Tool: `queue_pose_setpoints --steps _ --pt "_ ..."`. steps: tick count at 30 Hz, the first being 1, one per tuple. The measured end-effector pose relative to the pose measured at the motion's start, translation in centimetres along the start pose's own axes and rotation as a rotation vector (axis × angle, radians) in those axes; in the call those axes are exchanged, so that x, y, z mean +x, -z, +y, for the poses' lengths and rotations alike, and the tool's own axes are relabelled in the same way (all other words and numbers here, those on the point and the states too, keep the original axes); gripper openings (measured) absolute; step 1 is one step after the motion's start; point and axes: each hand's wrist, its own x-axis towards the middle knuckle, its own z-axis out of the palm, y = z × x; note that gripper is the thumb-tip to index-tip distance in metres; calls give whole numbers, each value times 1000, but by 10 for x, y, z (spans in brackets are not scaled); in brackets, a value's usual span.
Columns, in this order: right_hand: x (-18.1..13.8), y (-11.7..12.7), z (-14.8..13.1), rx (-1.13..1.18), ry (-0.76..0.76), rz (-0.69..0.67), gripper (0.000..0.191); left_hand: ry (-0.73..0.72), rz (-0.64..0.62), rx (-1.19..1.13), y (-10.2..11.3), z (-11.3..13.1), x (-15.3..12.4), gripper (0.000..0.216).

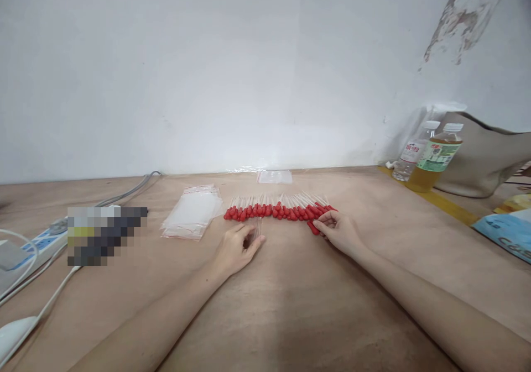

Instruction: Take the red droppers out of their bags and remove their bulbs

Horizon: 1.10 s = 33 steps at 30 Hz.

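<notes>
A row of several glass droppers with red rubber bulbs [276, 209] lies across the middle of the wooden table [290, 305]. My right hand [338, 231] rests at the row's right end, its fingers pinched on the red bulb of one dropper [313, 228]. My left hand [236, 247] lies just in front of the row's left part, fingers curled round a small clear plastic bag [256, 231]. A stack of clear zip bags with red strips [193, 211] sits to the left of the droppers.
One more clear bag [274, 176] lies by the wall. A power strip [39, 242] with cables and a blurred object [105, 234] are at the left. Two drink bottles [433, 156], a beige bag [485, 159] and a blue packet [506, 234] stand at the right.
</notes>
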Motion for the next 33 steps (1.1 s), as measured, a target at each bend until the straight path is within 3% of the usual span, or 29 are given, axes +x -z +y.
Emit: queue_pose_setpoints --steps 11,19,24,29,33 --pt "5 15 -14 -320 125 186 24 31 85 -27 6 0 1 25" --pt "18 16 -24 -599 204 102 25 -10 109 -16 6 0 2 21" --pt "23 16 -24 -567 222 90 24 -35 122 -3 6 0 2 20" --pt "28 16 -36 -382 123 161 29 -57 123 16 6 1 3 20" --pt "13 6 -49 -218 282 111 26 -157 172 66 5 3 3 26"
